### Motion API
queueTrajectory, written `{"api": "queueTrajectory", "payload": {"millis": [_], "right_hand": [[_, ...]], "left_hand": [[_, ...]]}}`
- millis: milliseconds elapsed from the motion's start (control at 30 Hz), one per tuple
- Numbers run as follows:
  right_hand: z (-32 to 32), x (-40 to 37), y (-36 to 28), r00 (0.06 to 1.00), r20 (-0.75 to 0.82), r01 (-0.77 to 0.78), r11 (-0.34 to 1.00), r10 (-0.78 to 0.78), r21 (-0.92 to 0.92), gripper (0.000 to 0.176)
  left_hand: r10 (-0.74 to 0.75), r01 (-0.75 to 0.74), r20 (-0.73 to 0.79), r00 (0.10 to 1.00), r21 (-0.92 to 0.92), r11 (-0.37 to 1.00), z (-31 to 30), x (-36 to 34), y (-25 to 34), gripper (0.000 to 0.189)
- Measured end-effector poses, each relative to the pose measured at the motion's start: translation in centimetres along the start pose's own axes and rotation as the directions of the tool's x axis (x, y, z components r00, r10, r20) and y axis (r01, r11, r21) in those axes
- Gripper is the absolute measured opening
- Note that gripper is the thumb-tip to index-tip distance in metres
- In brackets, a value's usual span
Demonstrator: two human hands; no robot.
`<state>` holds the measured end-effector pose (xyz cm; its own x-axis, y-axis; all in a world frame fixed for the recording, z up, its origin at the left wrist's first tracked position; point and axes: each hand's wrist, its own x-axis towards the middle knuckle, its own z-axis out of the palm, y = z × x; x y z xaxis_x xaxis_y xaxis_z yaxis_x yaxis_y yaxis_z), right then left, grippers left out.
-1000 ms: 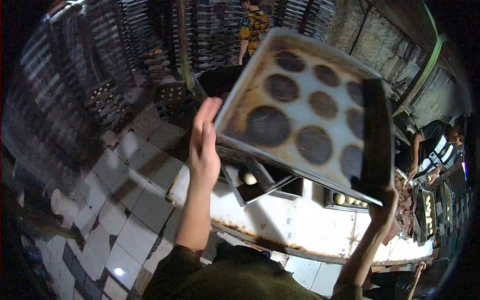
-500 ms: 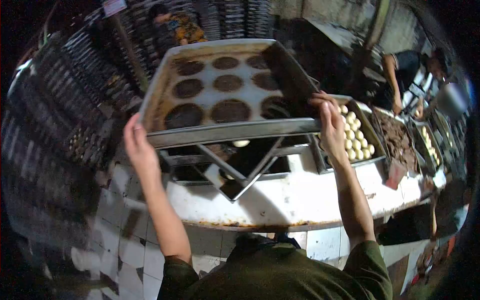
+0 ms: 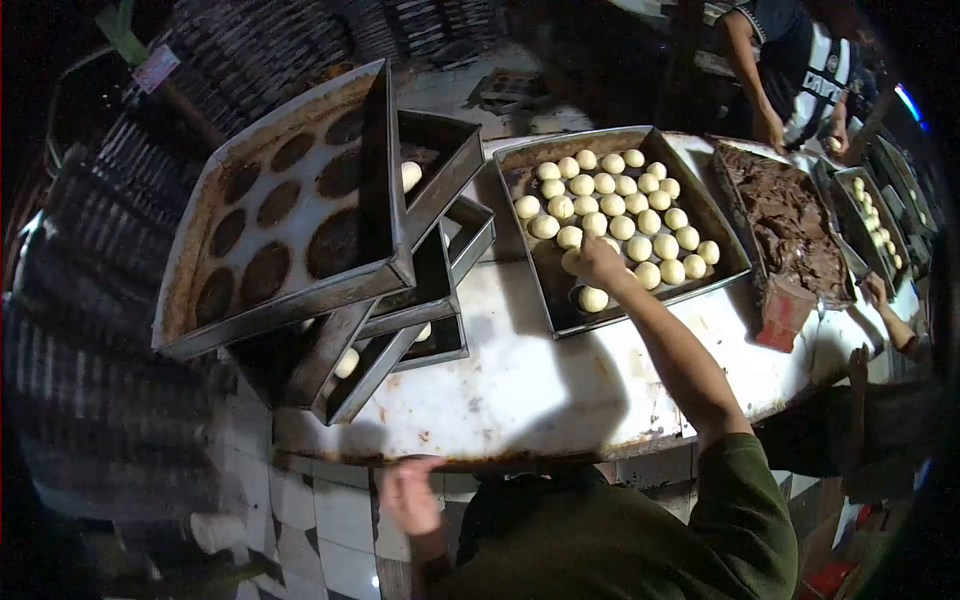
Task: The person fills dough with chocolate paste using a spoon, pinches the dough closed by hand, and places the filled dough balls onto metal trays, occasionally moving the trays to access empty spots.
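Note:
My right hand [image 3: 600,262] is over the left part of a metal tray [image 3: 652,308] of pale dough balls [image 3: 636,204]; its fingers are bent down at a ball, and their tips are hidden. My left hand [image 3: 412,492], smeared by motion, is low near the front edge of the white table [image 3: 500,360] and touches no tray. To the left stands a crossed stack of metal trays; the top one [image 3: 285,310] has dark round marks on its bottom and holds no balls. Some dough balls [image 3: 347,362] show in the trays beneath.
Right of the dough tray is a tray of brown filling [image 3: 790,225], with a red packet [image 3: 785,315] at its front. Farther right is another tray of balls [image 3: 875,225]. A co-worker [image 3: 790,60] stands behind; another person's hand [image 3: 890,310] reaches in at the right.
The top tray, held in both my hands before, now rests on the stack at the left. My right hand has moved to the dough balls, my left hand down toward my body. The view has turned right.

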<state>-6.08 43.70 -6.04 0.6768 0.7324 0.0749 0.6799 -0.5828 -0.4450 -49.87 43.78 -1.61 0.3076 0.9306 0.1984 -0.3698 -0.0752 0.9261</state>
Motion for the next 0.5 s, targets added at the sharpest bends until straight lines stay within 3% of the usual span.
{"api": "queueTrajectory", "payload": {"millis": [33, 67, 100, 133, 233, 267, 300, 333, 400, 433, 467, 500], "right_hand": [[2.8, 0.9, 0.7, 0.997, -0.042, -0.060, 0.998, 0.059, -0.017, 0.039], [4.7, 1.4, 1.1, 0.989, -0.084, -0.125, 0.992, 0.122, -0.035, 0.041], [5.0, 1.3, 0.3, 0.987, -0.128, -0.096, 0.995, 0.099, 0.031, 0.041], [6.4, 2.5, 1.2, 0.968, -0.144, -0.154, 0.939, 0.206, 0.306, 0.036], [-0.3, -4.0, -4.5, 0.974, -0.223, 0.098, 0.834, 0.031, 0.544, 0.032], [-1.5, -7.6, -6.0, 0.940, -0.325, 0.298, 0.715, -0.104, 0.632, 0.025], [-2.1, -11.3, -7.5, 0.887, -0.414, 0.430, 0.693, -0.204, 0.579, 0.021], [-5.6, -16.4, -9.5, 0.768, -0.490, 0.598, 0.733, -0.411, 0.323, 0.021], [-5.4, -24.3, -10.2, 0.785, -0.115, 0.604, 0.710, -0.609, 0.363, 0.018], [-5.4, -28.1, -9.8, 0.691, -0.160, 0.710, 0.620, -0.705, 0.334, 0.017], [-5.9, -30.5, -9.4, 0.651, -0.229, 0.751, 0.569, -0.724, 0.335, 0.014], [-6.9, -33.1, -8.0, 0.820, -0.216, 0.567, 0.698, -0.530, 0.437, 0.012]], "left_hand": [[0.020, -0.009, 0.092, 0.996, -0.116, 0.993, 2.0, -1.6, -1.1, 0.023], [-0.062, 0.034, 0.236, 0.970, 0.123, 0.992, 3.7, -2.5, -0.4, 0.026], [-0.158, 0.098, 0.281, 0.947, 0.215, 0.972, 5.1, -3.5, 0.2, 0.031], [-0.124, 0.116, 0.334, 0.934, 0.044, 0.992, 6.1, -4.1, -0.6, 0.042], [-0.205, 0.269, 0.445, 0.872, -0.085, 0.959, 7.9, -4.2, -1.3, 0.052], [-0.287, 0.343, 0.303, 0.909, -0.152, 0.927, 9.5, -4.2, -0.7, 0.056], [-0.378, 0.406, 0.161, 0.912, -0.227, 0.885, 10.9, -4.5, -0.4, 0.060], [-0.408, 0.462, 0.238, 0.881, -0.257, 0.849, 11.3, -4.5, 0.0, 0.059], [-0.531, 0.611, 0.303, 0.791, -0.346, 0.712, 9.4, -6.0, -2.0, 0.049], [-0.570, 0.600, 0.197, 0.798, -0.163, 0.783, 10.0, -7.3, -1.4, 0.036], [-0.564, 0.658, 0.362, 0.742, -0.232, 0.716, 8.9, -8.4, -2.4, 0.027], [-0.475, 0.607, 0.436, 0.764, -0.240, 0.758, 9.2, -11.7, -3.5, 0.026]]}}
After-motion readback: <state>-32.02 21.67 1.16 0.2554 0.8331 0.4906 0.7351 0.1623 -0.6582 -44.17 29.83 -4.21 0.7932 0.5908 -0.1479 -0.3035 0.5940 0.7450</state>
